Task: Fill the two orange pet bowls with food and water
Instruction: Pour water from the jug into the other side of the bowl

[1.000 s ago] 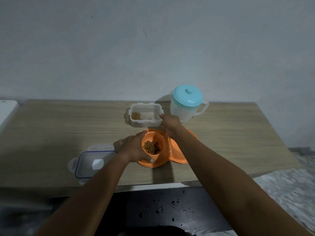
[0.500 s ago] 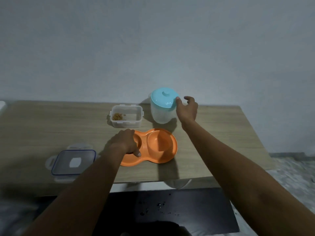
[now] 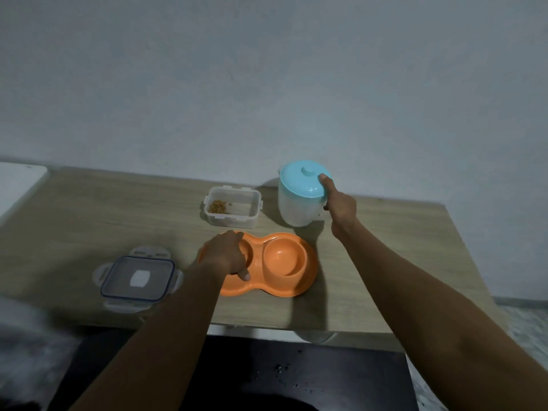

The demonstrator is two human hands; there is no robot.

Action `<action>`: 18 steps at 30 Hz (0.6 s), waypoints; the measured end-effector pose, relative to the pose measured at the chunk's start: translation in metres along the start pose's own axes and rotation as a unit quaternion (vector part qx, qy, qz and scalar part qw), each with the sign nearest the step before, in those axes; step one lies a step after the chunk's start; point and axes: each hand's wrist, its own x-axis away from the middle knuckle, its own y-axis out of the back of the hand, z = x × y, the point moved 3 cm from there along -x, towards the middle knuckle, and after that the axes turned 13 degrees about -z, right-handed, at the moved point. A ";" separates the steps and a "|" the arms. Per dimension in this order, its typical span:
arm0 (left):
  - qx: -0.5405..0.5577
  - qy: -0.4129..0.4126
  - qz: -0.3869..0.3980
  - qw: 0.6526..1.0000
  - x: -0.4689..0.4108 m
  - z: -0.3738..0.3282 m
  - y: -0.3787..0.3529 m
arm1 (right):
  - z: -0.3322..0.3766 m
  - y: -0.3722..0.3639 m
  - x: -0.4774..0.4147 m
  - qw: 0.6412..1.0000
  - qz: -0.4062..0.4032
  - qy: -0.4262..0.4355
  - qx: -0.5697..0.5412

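Note:
An orange double pet bowl (image 3: pixel 308 280) lies near the table's front edge. Its right bowl (image 3: pixel 284 258) looks empty. My left hand (image 3: pixel 226 255) covers the left bowl, fingers curled over its rim, so the food inside is hidden. Behind it stands a translucent jug with a light-blue lid (image 3: pixel 299 192). My right hand (image 3: pixel 339 203) grips the jug on its right side, thumb up on the lid's edge. A clear food container (image 3: pixel 232 206), lid off, holds a little brown kibble in its left corner.
The container's blue-rimmed lid (image 3: pixel 138 278) lies flat to the left of the bowls. A white object (image 3: pixel 17 180) sits at the table's far left. The wall rises right behind the jug. Dark floor with scattered specks shows below the table (image 3: pixel 89 221) edge.
My right hand left the food container, reached to the jug and closed round its right side. My left hand stayed on the left bowl. The camera view shifted.

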 end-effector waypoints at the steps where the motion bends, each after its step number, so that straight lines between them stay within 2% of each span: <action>1: -0.001 0.000 0.002 1.000 0.001 -0.001 0.001 | 0.005 0.004 0.001 1.000 -0.003 0.010 -0.001; 6: -0.013 -0.003 0.013 1.000 0.007 -0.005 0.007 | 0.035 0.035 0.017 0.996 0.016 0.083 0.031; 11: -0.020 -0.021 0.017 0.999 0.011 -0.005 0.009 | 0.049 0.061 0.036 0.979 0.023 0.152 0.136; 14: -0.030 -0.041 0.019 0.999 0.011 -0.006 0.009 | 0.054 0.068 0.045 0.953 0.021 0.208 0.220; 18: -0.029 -0.064 0.013 0.997 0.010 -0.004 0.010 | 0.054 0.074 0.056 0.898 0.016 0.297 0.323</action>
